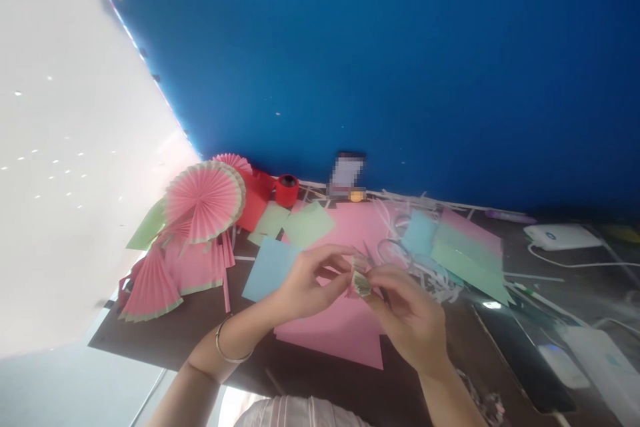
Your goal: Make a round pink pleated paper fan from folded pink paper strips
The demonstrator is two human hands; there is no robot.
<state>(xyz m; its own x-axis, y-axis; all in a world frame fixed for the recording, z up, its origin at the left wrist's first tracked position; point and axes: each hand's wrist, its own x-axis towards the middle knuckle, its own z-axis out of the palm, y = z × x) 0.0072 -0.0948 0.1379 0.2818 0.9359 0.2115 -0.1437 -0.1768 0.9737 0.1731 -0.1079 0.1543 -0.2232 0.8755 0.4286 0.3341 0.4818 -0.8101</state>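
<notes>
Between my two hands, above the middle of the table, is a small pleated paper piece (361, 285), pink with a pale green edge. My left hand (320, 277) pinches it from the left with thumb and fingers. From the right, my right hand (407, 307) grips it between thumb and forefinger. Pink paper sheets (333, 333) lie beneath the hands, with a light blue sheet (270, 270) to their left. Scissors (390, 253) lie just behind the right hand, partly hidden by it.
Pink pleated paper fans (200, 203) pile up at the left, beside a red tape roll (287, 191). Green sheets (310, 223) and white paper strips (443, 287) lie about. A phone (525, 357) and a white device with a cable (563, 237) are at right. A blue wall (375, 67) stands behind.
</notes>
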